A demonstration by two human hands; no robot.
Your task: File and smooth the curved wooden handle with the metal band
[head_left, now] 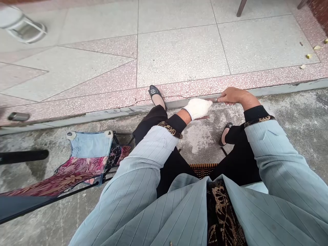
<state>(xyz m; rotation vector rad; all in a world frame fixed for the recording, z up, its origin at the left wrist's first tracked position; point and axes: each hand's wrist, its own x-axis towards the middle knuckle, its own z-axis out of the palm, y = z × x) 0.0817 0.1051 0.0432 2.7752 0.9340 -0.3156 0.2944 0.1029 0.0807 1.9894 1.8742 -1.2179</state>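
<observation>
My left hand [197, 108] wears a white knit glove and is closed around a thin dark reddish strip [203, 118] that pokes out below the glove. My right hand [232, 96] is bare and closed on the handle of a small metal blade [214, 100] whose tip meets the gloved hand. Both hands are held out low over the concrete ground [200, 136], just in front of the step's edge. My legs in black trousers and flat shoes [155, 94] spread to either side of the hands.
A folding stool with floral and denim fabric [84, 157] stands at my left. A raised terrazzo tile floor [179, 51] begins behind the step edge. A white stool [20, 24] sits far left, chair legs [241, 8] far right. A dark cylinder [17, 117] lies on the step.
</observation>
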